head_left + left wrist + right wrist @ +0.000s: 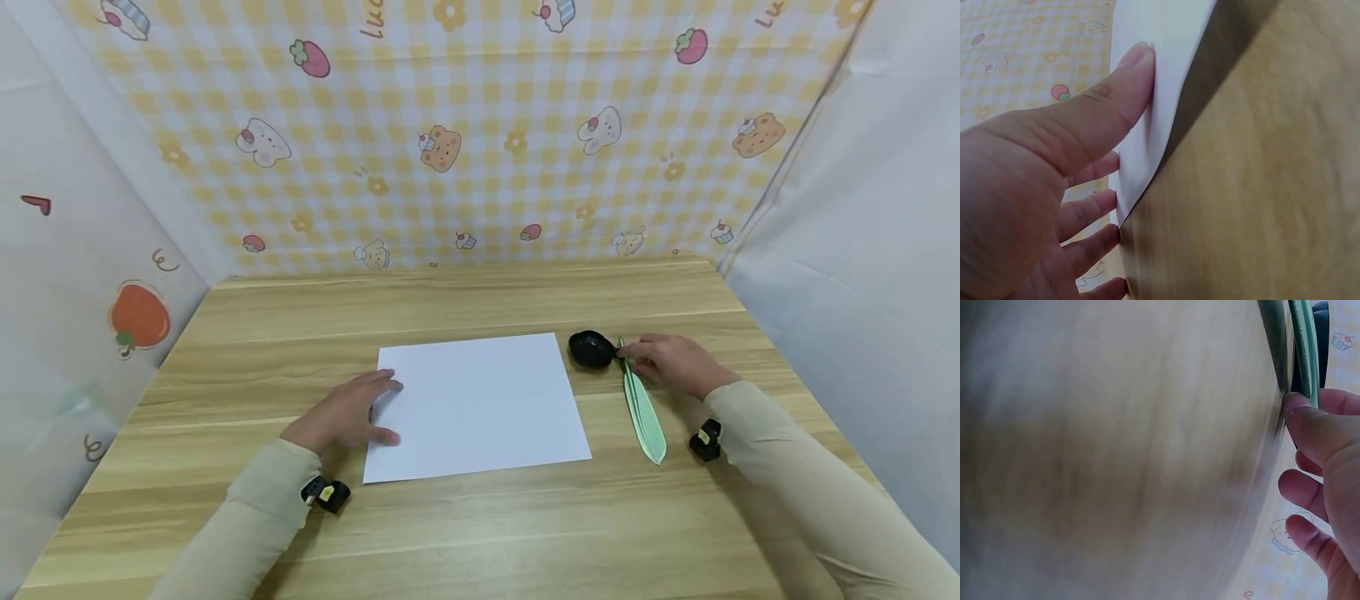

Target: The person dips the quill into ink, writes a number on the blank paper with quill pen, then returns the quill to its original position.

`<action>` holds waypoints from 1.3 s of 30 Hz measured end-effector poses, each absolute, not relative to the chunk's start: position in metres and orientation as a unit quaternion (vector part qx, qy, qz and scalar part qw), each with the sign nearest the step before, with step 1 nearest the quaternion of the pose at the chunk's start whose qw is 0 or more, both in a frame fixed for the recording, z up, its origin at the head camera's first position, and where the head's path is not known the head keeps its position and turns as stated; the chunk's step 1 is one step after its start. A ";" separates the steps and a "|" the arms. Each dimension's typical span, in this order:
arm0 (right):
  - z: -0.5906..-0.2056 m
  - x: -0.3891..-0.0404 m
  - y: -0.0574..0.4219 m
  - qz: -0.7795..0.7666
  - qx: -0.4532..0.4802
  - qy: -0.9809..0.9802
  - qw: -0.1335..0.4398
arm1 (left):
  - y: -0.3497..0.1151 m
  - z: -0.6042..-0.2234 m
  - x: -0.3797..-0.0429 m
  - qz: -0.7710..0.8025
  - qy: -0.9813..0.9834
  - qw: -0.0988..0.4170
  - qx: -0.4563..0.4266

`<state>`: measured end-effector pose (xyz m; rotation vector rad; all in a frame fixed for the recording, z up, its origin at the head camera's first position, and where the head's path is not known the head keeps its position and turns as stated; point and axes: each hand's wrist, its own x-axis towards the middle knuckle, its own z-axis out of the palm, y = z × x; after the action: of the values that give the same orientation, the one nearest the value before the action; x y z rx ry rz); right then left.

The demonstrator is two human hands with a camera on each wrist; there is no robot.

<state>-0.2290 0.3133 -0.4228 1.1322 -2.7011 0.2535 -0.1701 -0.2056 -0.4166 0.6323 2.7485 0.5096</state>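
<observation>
A blank white sheet of paper (480,408) lies on the table. My left hand (348,410) is at its left edge, thumb and fingers spread. In the left wrist view the thumb touches the paper (1138,134), whose edge bends slightly up off the wood. To the right of the sheet, my right hand (671,362) pinches the thin stem of a pale green feather-shaped pen (643,417) between thumb and index finger. Its broad end points toward me. Touching or very near those fingertips is the narrow neck of a glossy black rounded object (591,350), its kind unclear.
The wood-grain table (480,533) ends at a yellow checked cloth (480,192) with cartoon prints. White cloth walls (862,208) stand at both sides. Each wrist wears a small black camera (705,440).
</observation>
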 end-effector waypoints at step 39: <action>-0.417 -0.228 0.308 0.063 0.406 -0.908 0.082 | -0.206 -0.416 -0.168 0.181 0.950 0.140 0.212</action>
<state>-0.2278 0.3079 -0.4172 1.2132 -2.7134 0.1871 -0.1684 -0.2057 -0.4156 0.6130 2.7444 0.5229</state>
